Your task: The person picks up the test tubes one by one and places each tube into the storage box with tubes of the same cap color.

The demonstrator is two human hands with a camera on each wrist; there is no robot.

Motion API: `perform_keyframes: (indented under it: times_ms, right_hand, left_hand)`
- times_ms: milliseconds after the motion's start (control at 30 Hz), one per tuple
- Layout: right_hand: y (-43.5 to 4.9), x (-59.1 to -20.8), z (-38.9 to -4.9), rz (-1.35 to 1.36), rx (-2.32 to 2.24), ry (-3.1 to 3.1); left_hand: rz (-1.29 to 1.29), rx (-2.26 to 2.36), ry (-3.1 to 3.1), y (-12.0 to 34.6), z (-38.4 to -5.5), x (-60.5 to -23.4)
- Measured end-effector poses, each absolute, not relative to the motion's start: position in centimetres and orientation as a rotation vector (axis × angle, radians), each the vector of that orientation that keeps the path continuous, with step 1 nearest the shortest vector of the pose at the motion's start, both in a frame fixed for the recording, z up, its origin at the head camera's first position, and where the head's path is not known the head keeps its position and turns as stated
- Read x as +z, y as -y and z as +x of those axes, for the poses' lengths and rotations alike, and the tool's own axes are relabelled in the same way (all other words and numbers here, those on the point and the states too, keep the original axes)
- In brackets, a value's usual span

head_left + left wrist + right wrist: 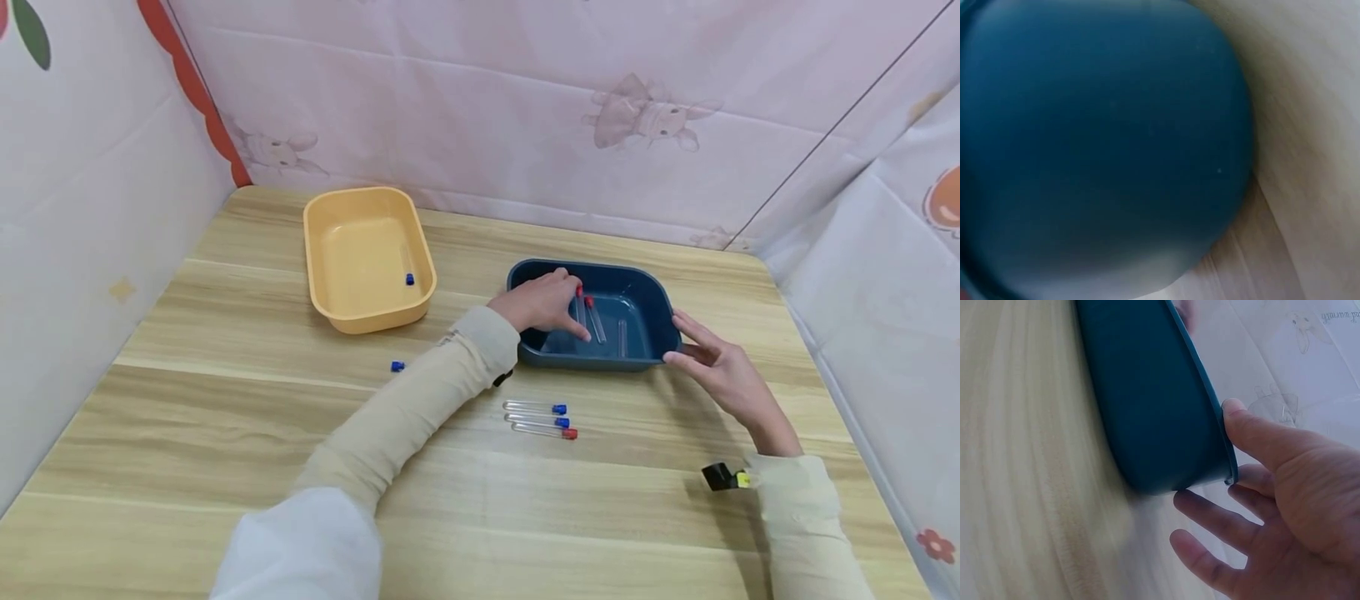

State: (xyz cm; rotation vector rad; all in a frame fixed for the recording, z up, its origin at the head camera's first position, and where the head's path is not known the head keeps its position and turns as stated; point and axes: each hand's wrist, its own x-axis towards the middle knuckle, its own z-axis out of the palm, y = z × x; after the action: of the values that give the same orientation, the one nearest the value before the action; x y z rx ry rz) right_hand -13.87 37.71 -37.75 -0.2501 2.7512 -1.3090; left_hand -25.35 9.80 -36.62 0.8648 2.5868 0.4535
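My left hand reaches over the near-left rim into a dark blue plastic tub, thumb spread away from the fingers. Beside its fingertips is a test tube with a red cap. Another red-capped test tube lies just right of it, and a clear tube farther right on the tub floor. My right hand holds the tub's right end. In the right wrist view, its thumb presses the rim while fingers sit against the end wall. The left wrist view shows mostly the tub's outer wall.
A yellow tub at the back left holds a blue-capped tube. Three capped test tubes, two blue and one red, lie side by side before the blue tub. A blue cap shows left of my left sleeve. Patterned sheets wall the table.
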Motion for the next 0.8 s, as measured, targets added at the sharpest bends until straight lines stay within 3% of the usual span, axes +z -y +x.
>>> perform_keyframes:
  times_ms: [800]
  right_hand:
    - [-37.8, -38.2, -13.8, -0.262, -1.327, -2.759]
  left_hand:
    - [0.897, 0.235, -2.685, -11.1, -25.7, -37.9]
